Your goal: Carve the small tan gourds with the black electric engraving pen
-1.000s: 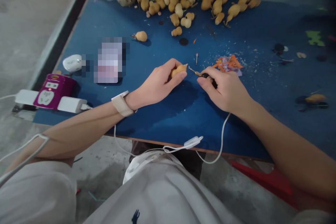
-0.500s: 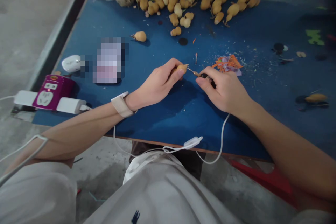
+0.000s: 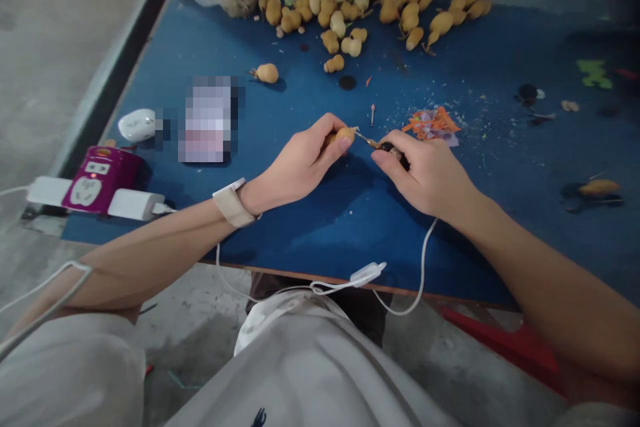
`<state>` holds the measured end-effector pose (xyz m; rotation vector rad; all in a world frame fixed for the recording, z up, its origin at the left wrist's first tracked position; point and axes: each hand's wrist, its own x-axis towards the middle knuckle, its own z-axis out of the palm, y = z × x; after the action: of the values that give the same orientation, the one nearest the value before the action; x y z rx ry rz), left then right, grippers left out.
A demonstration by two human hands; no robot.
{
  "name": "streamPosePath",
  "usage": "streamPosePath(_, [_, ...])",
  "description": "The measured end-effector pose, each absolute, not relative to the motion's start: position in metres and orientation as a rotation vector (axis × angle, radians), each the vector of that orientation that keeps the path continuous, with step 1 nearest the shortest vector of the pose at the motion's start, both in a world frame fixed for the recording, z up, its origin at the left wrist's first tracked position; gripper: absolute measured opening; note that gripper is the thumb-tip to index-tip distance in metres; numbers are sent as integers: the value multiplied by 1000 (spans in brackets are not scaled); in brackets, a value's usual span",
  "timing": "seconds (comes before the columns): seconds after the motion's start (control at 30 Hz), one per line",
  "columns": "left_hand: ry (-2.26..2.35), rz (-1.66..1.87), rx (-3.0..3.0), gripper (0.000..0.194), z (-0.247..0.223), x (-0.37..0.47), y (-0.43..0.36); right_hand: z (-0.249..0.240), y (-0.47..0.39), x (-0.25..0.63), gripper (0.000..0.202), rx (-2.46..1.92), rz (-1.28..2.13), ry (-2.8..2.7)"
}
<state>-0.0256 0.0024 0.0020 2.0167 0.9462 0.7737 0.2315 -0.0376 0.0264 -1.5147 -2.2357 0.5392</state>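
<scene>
Pinched between the fingers and thumb of my left hand (image 3: 309, 157) is a small tan gourd (image 3: 345, 135), its narrow end facing right. My right hand (image 3: 425, 170) is closed around a dark corded rotary tool (image 3: 393, 150) with a brass-coloured collar. The tool's thin metal bit (image 3: 361, 137) points left and meets or nearly meets the gourd's end; contact is too small to tell. A white cord (image 3: 424, 260) runs down from under my right hand to an inline switch (image 3: 366, 273) at the table's front edge.
Many gourds (image 3: 327, 10) lie along the back, with one lone gourd (image 3: 267, 73) nearer. Orange and purple scraps (image 3: 434, 124) lie beyond my right hand. At left are a blurred phone (image 3: 206, 120), a white case (image 3: 137, 125) and a purple power adapter (image 3: 103, 177).
Hardly anything differs. Both hands keep their grips on the gourd and the rotary tool, and the whole view has shifted very slightly.
</scene>
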Motion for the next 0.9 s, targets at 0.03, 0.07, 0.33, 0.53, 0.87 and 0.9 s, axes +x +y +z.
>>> streamPosePath(0.03, [951, 772, 2020, 25, 2, -26, 2, 26, -38, 231, 35, -1509, 534, -2234])
streamPosePath(0.07, [955, 767, 2023, 24, 2, -26, 2, 25, -38, 231, 36, -1506, 531, -2233])
streamPosePath(0.33, [961, 776, 2006, 23, 2, -27, 1, 24, -38, 231, 34, -1522, 513, -2229])
streamPosePath(0.53, [961, 781, 2009, 25, 1, -27, 2, 22, -38, 231, 33, -1534, 497, -2235])
streamPosePath(0.87, [979, 766, 2028, 21, 3, -26, 1, 24, -38, 232, 34, -1520, 494, -2249])
streamPosePath(0.9, [980, 764, 2030, 22, 3, -26, 1, 24, -38, 232, 35, -1522, 495, -2248])
